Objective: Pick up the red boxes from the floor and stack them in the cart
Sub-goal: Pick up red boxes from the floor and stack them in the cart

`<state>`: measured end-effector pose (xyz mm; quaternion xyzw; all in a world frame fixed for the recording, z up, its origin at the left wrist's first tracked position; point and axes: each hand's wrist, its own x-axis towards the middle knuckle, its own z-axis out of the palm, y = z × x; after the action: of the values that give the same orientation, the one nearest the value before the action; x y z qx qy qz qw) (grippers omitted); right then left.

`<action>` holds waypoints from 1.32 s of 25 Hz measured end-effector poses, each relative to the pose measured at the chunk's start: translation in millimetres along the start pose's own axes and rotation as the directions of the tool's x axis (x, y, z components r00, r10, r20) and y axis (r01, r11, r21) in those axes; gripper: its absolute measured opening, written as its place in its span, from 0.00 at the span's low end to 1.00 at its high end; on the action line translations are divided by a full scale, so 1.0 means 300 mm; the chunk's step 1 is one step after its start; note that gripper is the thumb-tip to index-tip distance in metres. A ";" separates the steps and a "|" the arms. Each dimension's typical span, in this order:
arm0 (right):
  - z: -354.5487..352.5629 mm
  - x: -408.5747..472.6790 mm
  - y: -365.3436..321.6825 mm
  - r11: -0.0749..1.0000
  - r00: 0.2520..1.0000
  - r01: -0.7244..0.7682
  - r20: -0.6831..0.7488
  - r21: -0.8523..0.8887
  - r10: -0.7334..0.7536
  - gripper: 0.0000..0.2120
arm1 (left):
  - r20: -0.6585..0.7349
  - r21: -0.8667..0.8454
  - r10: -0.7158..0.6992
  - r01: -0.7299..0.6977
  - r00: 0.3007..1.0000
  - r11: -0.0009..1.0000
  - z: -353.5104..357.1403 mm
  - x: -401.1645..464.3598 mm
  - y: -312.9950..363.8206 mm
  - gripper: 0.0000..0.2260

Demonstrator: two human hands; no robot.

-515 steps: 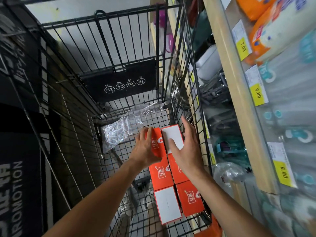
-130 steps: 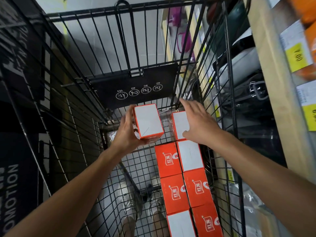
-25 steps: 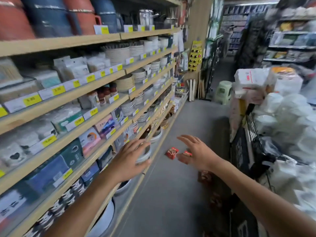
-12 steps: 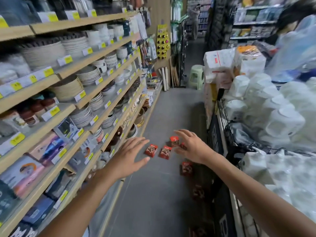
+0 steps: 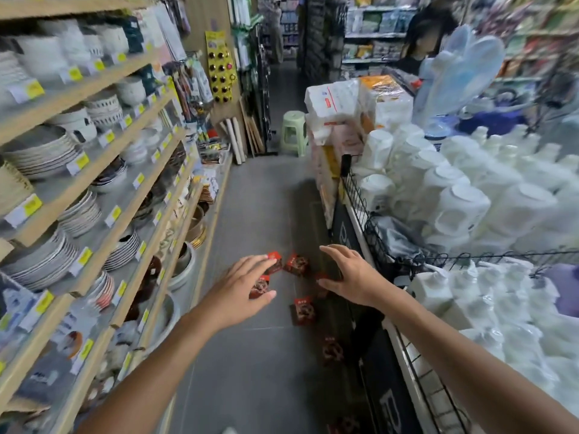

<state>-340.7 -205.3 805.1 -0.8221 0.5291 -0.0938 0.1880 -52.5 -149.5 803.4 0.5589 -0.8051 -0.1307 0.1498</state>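
Several red boxes lie scattered on the grey aisle floor ahead of me: one (image 5: 296, 264) between my hands, one (image 5: 303, 310) nearer to me, another (image 5: 332, 351) closer still by the bin. My left hand (image 5: 241, 291) reaches forward with fingers spread and empty, partly covering two boxes on the floor beyond it. My right hand (image 5: 351, 275) is also stretched out, fingers relaxed, holding nothing. Both hands hang well above the floor. The cart is out of view.
Wooden shelves (image 5: 94, 195) with plates and bowls line the left of the aisle. A black wire bin (image 5: 372, 233) heaped with white packages runs along the right. A green stool (image 5: 293, 133) stands at the far end. A person (image 5: 423, 45) stands at the back right.
I have turned from the cart to the aisle. In the last second the view dropped toward the floor and both empty hands moved forward over the red boxes.
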 end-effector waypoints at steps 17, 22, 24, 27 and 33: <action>0.176 0.217 0.032 0.822 0.832 -0.548 -0.005 0.153 0.555 0.36 | 0.291 -0.182 0.272 -0.226 0.917 0.957 0.177 0.651 -0.526 0.34; 0.262 0.281 0.226 0.751 0.773 -0.621 0.019 0.222 0.634 0.36 | 0.377 -0.217 0.320 -0.253 0.869 0.943 0.342 0.852 -0.502 0.28; 0.304 0.326 0.300 0.728 0.760 -0.634 0.035 0.261 0.649 0.36 | 0.393 -0.213 0.336 -0.271 0.856 0.939 0.408 0.934 -0.512 0.28; 0.382 0.392 0.425 0.693 0.736 -0.662 0.073 0.287 0.673 0.36 | 0.389 -0.235 0.334 -0.258 0.859 0.937 0.516 1.039 -0.527 0.26; 0.611 0.496 0.625 0.571 0.641 -0.758 0.199 0.316 0.741 0.37 | 0.426 -0.269 0.332 -0.232 0.841 0.935 0.796 1.199 -0.633 0.25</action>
<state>-369.7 -370.8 554.7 -0.4712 0.7945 -0.0856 0.3733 -100.3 -541.8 546.0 0.3671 -0.8729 -0.3201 0.0273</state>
